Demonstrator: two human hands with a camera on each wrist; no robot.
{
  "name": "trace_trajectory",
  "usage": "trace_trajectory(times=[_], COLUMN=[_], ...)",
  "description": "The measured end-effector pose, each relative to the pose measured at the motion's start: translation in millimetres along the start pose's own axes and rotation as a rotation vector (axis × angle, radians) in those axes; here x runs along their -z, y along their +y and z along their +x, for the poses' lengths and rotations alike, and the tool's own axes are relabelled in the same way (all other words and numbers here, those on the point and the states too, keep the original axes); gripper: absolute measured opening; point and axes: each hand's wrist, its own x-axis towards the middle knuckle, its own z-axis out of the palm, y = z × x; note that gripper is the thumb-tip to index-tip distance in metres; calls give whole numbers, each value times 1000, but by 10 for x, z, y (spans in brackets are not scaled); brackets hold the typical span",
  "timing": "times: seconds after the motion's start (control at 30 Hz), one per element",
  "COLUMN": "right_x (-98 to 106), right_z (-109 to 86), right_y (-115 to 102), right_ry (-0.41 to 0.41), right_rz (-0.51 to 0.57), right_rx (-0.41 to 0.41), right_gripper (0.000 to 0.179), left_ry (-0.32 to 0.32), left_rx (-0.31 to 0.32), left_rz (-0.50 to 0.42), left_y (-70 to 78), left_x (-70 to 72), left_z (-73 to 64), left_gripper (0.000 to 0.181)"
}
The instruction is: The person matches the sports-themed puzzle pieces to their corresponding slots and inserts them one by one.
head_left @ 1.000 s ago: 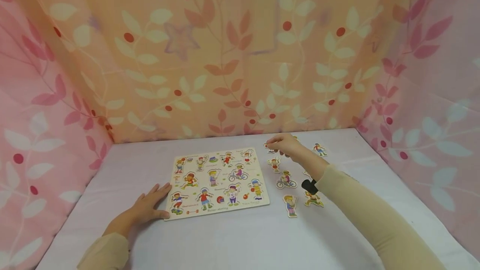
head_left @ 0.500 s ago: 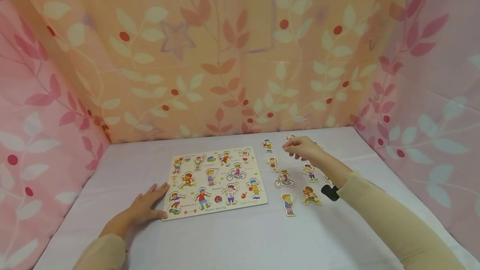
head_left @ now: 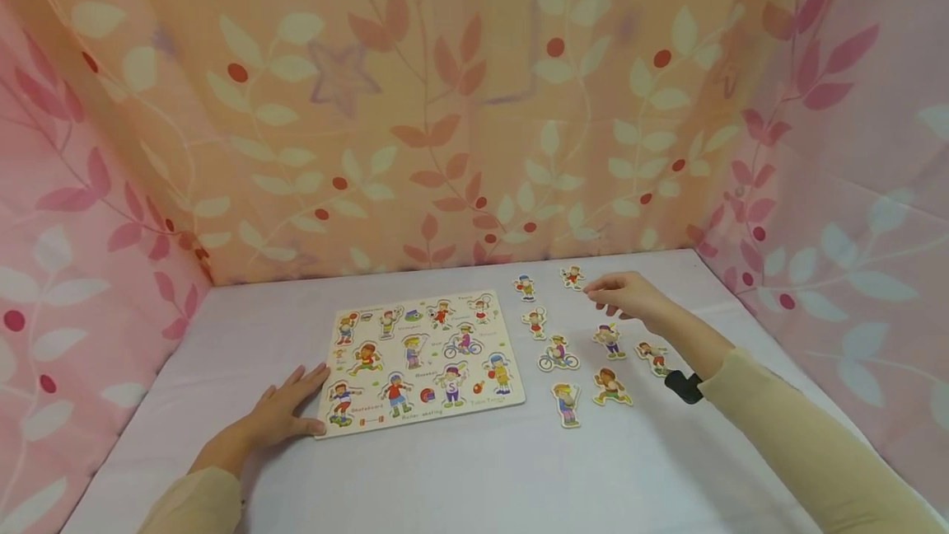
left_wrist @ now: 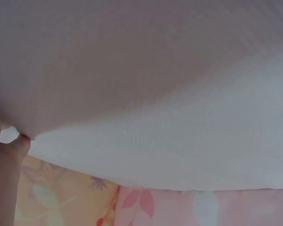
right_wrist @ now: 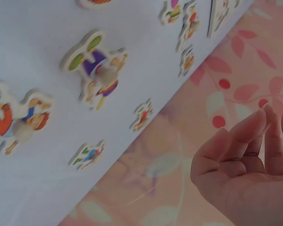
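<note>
My left hand rests at the left edge of a wooden puzzle board, its fingers along that edge and the thumb at the near corner. The board shows pictures of children at sports. My right hand hovers over the back right of the table, fingers loosely bent. In the right wrist view the right hand has nothing between its fingertips. Just left of those fingers lies a footballer piece. A blue-capped piece lies farther left. A roller-skater piece shows in the right wrist view.
Several knobbed puzzle pieces lie right of the board: a cyclist, a golfer, a runner, a baseball player, a tennis player and a skateboarder. Floral cloth walls the table's back and sides.
My right hand has moved rightward from the blue-capped piece, past the footballer piece, uncovering both along with the baseball player and skateboarder. It now hides the roller-skater in the head view. The left hand stays put.
</note>
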Motion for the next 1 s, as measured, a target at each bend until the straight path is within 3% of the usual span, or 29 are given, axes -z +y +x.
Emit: trace_trajectory(times=[0.3, 0.5, 1.0], right_x=[190, 233, 87], right_z=[-45, 49, 739], right_y=[133, 263, 590], right_ry=[31, 67, 98], right_rz=[-13, 57, 156], right_rx=[12, 10, -11], right_gripper=[40, 42, 51], left_ry=[5, -3, 14], left_rx=[12, 17, -7], left_rz=[-3, -3, -9], left_y=[-6, 22, 90], left_x=[2, -2, 21], left_z=[-11, -9, -43], left_gripper=[101, 101, 97])
